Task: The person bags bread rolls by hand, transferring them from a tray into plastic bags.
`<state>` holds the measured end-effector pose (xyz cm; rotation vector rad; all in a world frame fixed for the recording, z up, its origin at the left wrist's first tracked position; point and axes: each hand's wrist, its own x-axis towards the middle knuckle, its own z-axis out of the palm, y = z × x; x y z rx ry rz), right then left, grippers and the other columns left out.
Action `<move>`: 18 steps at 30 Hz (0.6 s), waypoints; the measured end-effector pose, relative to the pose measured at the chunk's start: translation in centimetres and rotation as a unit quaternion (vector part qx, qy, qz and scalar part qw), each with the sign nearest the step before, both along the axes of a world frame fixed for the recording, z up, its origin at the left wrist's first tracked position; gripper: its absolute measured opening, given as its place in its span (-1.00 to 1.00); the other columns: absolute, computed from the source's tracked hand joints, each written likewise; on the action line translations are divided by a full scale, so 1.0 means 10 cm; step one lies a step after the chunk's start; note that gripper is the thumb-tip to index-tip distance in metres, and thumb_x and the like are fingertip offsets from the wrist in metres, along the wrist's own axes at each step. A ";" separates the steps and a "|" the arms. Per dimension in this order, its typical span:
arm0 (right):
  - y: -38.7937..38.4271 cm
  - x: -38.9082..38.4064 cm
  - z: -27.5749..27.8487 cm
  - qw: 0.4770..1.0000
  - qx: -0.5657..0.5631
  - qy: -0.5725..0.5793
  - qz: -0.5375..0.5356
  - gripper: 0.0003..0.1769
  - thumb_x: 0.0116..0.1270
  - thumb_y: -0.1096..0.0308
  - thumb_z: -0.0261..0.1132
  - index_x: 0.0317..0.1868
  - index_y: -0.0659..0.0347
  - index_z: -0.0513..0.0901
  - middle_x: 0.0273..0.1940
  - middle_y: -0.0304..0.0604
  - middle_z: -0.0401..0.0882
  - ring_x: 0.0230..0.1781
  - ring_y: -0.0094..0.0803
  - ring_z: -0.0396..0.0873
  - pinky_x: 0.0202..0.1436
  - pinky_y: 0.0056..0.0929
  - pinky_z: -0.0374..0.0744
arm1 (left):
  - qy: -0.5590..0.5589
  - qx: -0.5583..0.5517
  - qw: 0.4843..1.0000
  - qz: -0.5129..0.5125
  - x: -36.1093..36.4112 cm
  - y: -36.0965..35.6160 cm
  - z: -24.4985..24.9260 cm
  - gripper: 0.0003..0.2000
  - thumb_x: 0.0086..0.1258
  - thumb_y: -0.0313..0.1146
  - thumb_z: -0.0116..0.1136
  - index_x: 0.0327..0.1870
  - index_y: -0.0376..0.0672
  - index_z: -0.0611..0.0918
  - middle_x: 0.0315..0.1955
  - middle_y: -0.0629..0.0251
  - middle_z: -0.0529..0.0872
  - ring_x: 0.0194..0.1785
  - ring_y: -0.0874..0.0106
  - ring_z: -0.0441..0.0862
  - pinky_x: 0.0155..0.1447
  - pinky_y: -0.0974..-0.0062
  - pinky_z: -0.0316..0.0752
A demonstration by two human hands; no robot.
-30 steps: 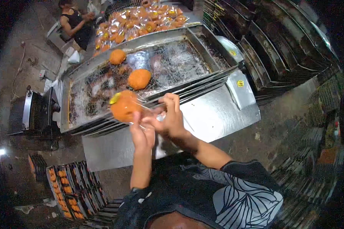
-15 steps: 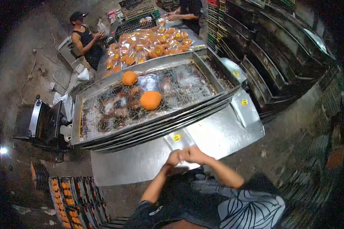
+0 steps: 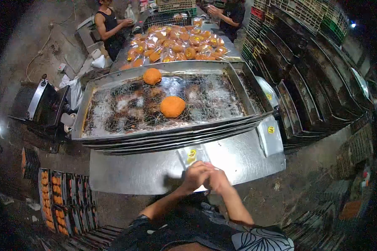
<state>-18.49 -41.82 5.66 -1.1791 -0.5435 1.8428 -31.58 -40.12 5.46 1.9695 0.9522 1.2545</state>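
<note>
Dim workroom: dark racks (image 3: 305,92) line the right side, and bagged buns (image 3: 178,44) lie heaped beyond the trays (image 3: 215,94), with two people (image 3: 109,29) (image 3: 230,19) at the far end. Closer in, a steel bench (image 3: 130,171) carries the stacked trays.

Both hands meet over the near edge of the bench. The left hand (image 3: 194,178) and right hand (image 3: 220,182) touch, their fingers curled in and bunched together rather than spread. Whether they pinch anything between them cannot be told.

Just ahead of the fingers and slightly left, a clear bag (image 3: 191,155) with a yellow sticker lies flat, its long axis running roughly away from the body. Its near end is hidden, so contact is unclear; the left hand is the nearer one.

Farther forward and left, past the tray rim, sits the near bun (image 3: 172,106), with the far bun (image 3: 152,76) beyond it, well apart from the fingers. Both are round, with no clear long axis; the left hand is nearer them too.
</note>
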 end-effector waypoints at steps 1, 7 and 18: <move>0.17 -0.05 0.02 0.970 -0.018 0.220 -0.102 -0.64 0.32 0.34 -0.07 0.09 0.29 0.33 -0.25 -0.20 0.50 -0.52 -0.58 0.40 -0.55 -0.72 0.39 | -0.001 -0.063 0.996 -0.065 -0.04 -0.08 0.15 -0.90 0.07 -0.46 0.18 -0.47 -0.31 0.59 -0.54 0.24 0.51 -0.45 0.45 0.50 -0.40 0.61 0.38; 0.52 -1.14 0.60 0.895 0.167 0.409 0.059 -0.34 0.24 -0.06 -0.02 0.20 0.22 0.17 0.18 -0.09 0.23 0.11 -0.25 0.30 0.17 -0.32 0.26 | -0.603 -0.279 0.746 0.042 -0.68 0.32 0.60 -0.61 0.22 -0.40 0.01 0.08 -0.27 0.31 -0.36 0.29 0.53 -0.32 0.44 0.51 -0.16 0.57 0.46; 2.08 -1.19 0.75 0.632 0.509 -0.572 0.114 -0.49 -0.03 0.22 0.25 -0.02 0.17 0.42 0.06 0.14 0.28 0.03 0.06 0.27 0.06 -0.14 0.31 | -0.729 -0.126 0.663 0.116 -2.25 0.59 0.99 -0.75 0.17 -0.36 -0.02 -0.14 -0.24 0.46 -0.31 0.18 0.52 -0.13 0.25 0.45 0.17 -0.05 0.22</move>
